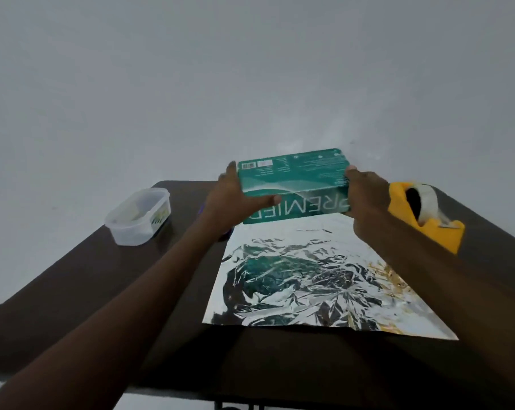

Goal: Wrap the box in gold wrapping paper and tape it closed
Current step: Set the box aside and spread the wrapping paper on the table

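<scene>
Tub (138, 216) of clear plastic holds pale, indistinct contents, lidless.

A dark brown table (72, 285) stands against a plain grey-white wall (191, 84)

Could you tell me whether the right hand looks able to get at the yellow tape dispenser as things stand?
Probably not yet: the right hand and left hand both grip the teal box. The tape dispenser sits unobstructed just beside it.

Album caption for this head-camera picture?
Both hands, left and right, hold a teal box above crinkled foil paper.
</scene>
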Tool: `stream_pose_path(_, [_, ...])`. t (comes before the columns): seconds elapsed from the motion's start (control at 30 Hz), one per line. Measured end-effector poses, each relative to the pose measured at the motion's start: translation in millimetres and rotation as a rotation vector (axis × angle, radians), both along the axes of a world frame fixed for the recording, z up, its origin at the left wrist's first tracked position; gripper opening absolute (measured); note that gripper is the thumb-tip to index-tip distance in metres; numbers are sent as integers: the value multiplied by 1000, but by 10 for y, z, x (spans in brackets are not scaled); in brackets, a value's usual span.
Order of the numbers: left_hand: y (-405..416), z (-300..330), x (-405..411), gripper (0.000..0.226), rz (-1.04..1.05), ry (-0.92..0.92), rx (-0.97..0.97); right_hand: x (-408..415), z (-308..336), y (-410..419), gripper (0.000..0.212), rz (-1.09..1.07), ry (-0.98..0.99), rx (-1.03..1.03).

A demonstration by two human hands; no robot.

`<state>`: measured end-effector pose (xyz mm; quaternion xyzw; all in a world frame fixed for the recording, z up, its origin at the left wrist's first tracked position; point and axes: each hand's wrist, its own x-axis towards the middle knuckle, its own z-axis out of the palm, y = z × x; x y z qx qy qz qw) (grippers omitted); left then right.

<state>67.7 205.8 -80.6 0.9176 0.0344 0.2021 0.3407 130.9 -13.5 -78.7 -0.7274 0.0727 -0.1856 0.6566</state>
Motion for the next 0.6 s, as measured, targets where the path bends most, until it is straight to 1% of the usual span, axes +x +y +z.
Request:
stream_pose_path(0.03, [2,-50,69,102,-34,6,-97,48,-51,-35,30,2,26,23])
stream_pose_path(0.07, [3,-91,133,94,-54,4,-146,144,-134,-76,32,11,48,31])
stream_pose_path(0.1, [7,-137,201,89,-68,-4,-157,179,-166,-96,35,14,67,23])
stream_pose_path(0.17, [-13,-219,311,73,-86,-25,-151,198,-195,-131,31,0,111,0])
stream_pose_path(0.23, [-49,-281,391,54,-92,-35,-134,223,-218,-167,25,3,147,-102])
stream_pose_path(0.27, [-63,-310,425,49,-99,-38,-137,258,-237,-187,22,10,160,-171])
stream_pose_path(0.37, [-82,-408,499,52,-120,-51,-141,324,-291,-236,24,32,172,-297])
stream_pose_path(0.43, [-78,-472,506,56,-106,-44,-147,336,-333,-268,18,62,170,-334])
stream_pose_path(0.5, [-70,-535,497,55,-109,-33,-157,299,-381,-292,16,107,171,-381])
stream_pose_path(0.6, [-63,-576,462,53,-113,-32,-152,276,-464,-298,23,118,149,-430])
